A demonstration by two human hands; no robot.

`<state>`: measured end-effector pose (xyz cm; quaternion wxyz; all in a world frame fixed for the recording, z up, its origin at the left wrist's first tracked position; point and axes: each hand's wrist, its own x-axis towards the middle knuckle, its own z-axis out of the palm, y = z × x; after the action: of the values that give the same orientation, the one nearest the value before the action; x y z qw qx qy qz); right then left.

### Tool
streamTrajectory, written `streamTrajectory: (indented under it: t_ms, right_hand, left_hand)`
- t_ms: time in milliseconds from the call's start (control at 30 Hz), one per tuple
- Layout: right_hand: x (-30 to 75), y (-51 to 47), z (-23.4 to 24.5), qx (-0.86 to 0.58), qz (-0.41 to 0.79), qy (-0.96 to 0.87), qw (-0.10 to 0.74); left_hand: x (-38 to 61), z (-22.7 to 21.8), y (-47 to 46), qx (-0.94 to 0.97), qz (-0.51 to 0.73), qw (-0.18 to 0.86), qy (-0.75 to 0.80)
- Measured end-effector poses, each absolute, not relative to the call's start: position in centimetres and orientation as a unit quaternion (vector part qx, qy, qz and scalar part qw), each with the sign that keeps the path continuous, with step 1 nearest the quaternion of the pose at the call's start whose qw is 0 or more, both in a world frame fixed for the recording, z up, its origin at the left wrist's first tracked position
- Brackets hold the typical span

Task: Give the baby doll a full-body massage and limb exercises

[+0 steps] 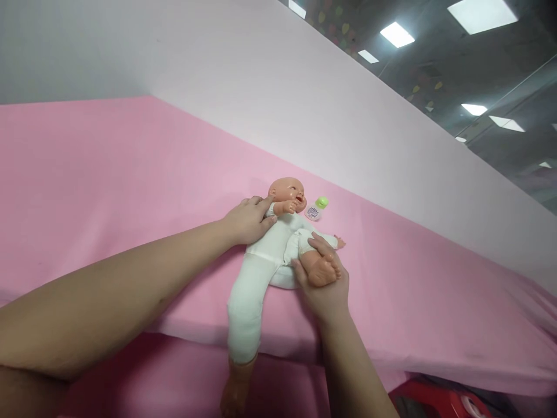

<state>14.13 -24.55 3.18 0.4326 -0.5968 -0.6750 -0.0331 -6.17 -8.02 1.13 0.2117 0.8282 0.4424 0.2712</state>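
White wall (261, 93) is run along the back of the pink-covered bench (108, 174); room is left to both sides. Doll (267, 247) is laid face-up, one leg hung over the near edge (391, 357). Its other leg is held in the right hand's (326, 296) grip, near the foot; its upper arm is clasped by the left hand (248, 222). Green-capped bottle (314, 212) is placed beside its head.

Glossy doll head (284, 188), bottle (314, 212) perhaps plastic

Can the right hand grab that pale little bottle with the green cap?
Probably not yet: the right hand holds the white-clothed plastic doll by one leg. Freed, it likely could; the bottle lies past the doll's outstretched arm.
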Motion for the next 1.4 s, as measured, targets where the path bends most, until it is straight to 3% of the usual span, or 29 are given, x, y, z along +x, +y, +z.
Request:
streamTrajectory:
  t_ms: [233,467,667,933,1400]
  right_hand:
    - [13.9,-28.7,4.5,-0.559,-0.106,-0.682,0.46]
    - [14.3,-34.2,4.3,-0.542,-0.056,-0.685,0.484]
    - [14.5,-36.5,2.7,-0.545,-0.019,-0.737,0.399]
    - [12.9,-37.0,-0.9,-0.56,-0.024,-0.734,0.382]
    - [12.3,-32.6,4.3,-0.558,-0.113,-0.708,0.419]
  left_hand:
    - [-7.0,0.7,-6.6,0.788,0.345,0.282,0.426]
    - [-7.6,-0.5,-4.2,0.681,0.381,0.333,0.529]
    - [-7.9,-1.2,-3.5,0.647,0.404,0.359,0.537]
    - [-7.6,-0.6,-4.8,0.643,0.463,0.335,0.51]
    - [-6.6,1.7,-8.4,0.744,0.417,0.271,0.445]
